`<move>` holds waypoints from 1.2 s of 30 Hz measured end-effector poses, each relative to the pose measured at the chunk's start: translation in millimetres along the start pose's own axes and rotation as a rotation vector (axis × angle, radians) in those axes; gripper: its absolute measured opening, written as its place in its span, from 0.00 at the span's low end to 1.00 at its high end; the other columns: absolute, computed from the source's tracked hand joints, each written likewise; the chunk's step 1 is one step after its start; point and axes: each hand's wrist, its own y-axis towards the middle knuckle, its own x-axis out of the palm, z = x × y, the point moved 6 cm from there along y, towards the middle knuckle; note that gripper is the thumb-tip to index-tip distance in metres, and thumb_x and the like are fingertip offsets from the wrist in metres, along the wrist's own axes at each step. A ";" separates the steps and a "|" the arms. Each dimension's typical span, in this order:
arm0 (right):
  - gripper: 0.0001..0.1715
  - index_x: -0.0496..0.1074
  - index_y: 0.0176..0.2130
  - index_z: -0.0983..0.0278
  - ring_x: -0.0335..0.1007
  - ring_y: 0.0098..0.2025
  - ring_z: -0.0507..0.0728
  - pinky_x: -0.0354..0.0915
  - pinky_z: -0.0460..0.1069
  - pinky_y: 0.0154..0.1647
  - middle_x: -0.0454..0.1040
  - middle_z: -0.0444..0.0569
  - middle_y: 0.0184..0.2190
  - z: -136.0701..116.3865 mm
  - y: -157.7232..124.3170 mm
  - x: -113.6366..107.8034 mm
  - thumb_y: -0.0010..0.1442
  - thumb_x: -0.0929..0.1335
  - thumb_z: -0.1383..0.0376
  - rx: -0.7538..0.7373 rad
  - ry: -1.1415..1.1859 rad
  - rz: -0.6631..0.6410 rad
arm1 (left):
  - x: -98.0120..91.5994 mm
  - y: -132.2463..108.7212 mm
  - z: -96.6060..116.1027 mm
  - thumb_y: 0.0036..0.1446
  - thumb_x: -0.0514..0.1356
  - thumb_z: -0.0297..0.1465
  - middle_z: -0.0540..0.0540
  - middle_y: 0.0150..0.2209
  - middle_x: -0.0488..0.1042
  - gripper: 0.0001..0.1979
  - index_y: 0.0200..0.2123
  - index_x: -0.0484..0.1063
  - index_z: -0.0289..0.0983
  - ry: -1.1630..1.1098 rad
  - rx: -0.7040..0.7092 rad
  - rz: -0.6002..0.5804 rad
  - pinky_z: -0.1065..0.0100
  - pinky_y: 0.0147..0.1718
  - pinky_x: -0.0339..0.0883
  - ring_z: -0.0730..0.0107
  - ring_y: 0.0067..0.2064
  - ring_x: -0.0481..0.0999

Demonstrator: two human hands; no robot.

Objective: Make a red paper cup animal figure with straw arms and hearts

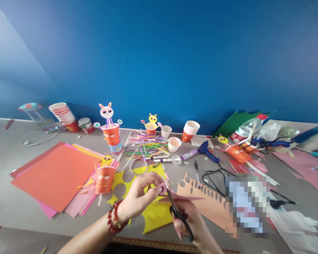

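My left hand (141, 197), with a red bead bracelet on the wrist, pinches a small pink paper piece (163, 188) between thumb and fingers. My right hand (189, 222) grips black-handled scissors (175, 208), whose blades point up and left into the pink paper. Both hands hover over a yellow sheet (153, 211) with round holes cut out of it. An orange paper cup figure with a yellow head (104, 176) lies just left of my left hand.
A stack of orange and pink paper (55, 176) lies at the left. Paper cup animals (110, 130), cup stacks (63, 113), coloured strips (145, 144), a blue glue gun (206, 151), its black cable (214, 176) and a peach sheet with holes (201, 197) crowd the table. A blue wall stands behind.
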 end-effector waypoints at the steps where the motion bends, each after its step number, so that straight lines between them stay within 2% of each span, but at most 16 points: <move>1: 0.38 0.62 0.24 0.62 0.55 0.11 0.46 0.49 0.41 0.12 0.62 0.38 0.12 -2.8 -0.4 0.5 0.41 0.74 0.34 0.007 -0.006 -0.008 | -0.1 -0.2 0.4 0.65 0.57 0.34 0.45 0.31 0.74 0.14 0.27 0.67 0.36 0.002 0.002 0.001 0.67 0.37 0.64 0.67 0.35 0.71; 6: 0.37 0.62 0.24 0.62 0.56 0.12 0.46 0.50 0.41 0.13 0.63 0.39 0.13 -14.9 -1.1 5.1 0.43 0.74 0.35 0.014 -0.003 -0.055 | -0.1 -1.5 1.0 0.65 0.57 0.32 0.46 0.31 0.73 0.13 0.27 0.67 0.36 0.002 0.017 0.001 0.67 0.39 0.64 0.67 0.35 0.71; 12: 0.37 0.65 0.25 0.64 0.57 0.12 0.46 0.52 0.42 0.13 0.64 0.39 0.14 -7.8 1.7 7.2 0.42 0.75 0.35 -0.012 0.057 -0.056 | 0.7 -2.1 -2.2 0.65 0.56 0.32 0.47 0.31 0.72 0.13 0.27 0.66 0.37 -0.007 0.005 -0.007 0.69 0.37 0.63 0.68 0.35 0.70; 21: 0.37 0.65 0.25 0.64 0.58 0.14 0.47 0.52 0.42 0.15 0.64 0.40 0.15 -22.3 0.1 9.8 0.44 0.74 0.35 0.022 0.008 -0.082 | 1.8 -3.2 -2.9 0.66 0.56 0.34 0.47 0.30 0.71 0.14 0.26 0.66 0.37 -0.008 -0.001 -0.004 0.68 0.38 0.64 0.67 0.35 0.70; 36: 0.38 0.67 0.25 0.65 0.57 0.13 0.46 0.51 0.41 0.15 0.63 0.39 0.14 -16.6 0.8 5.9 0.42 0.74 0.34 0.015 -0.002 -0.062 | 0.6 -0.2 3.2 0.65 0.57 0.34 0.46 0.30 0.73 0.15 0.26 0.66 0.37 -0.008 0.001 -0.009 0.68 0.37 0.63 0.67 0.34 0.71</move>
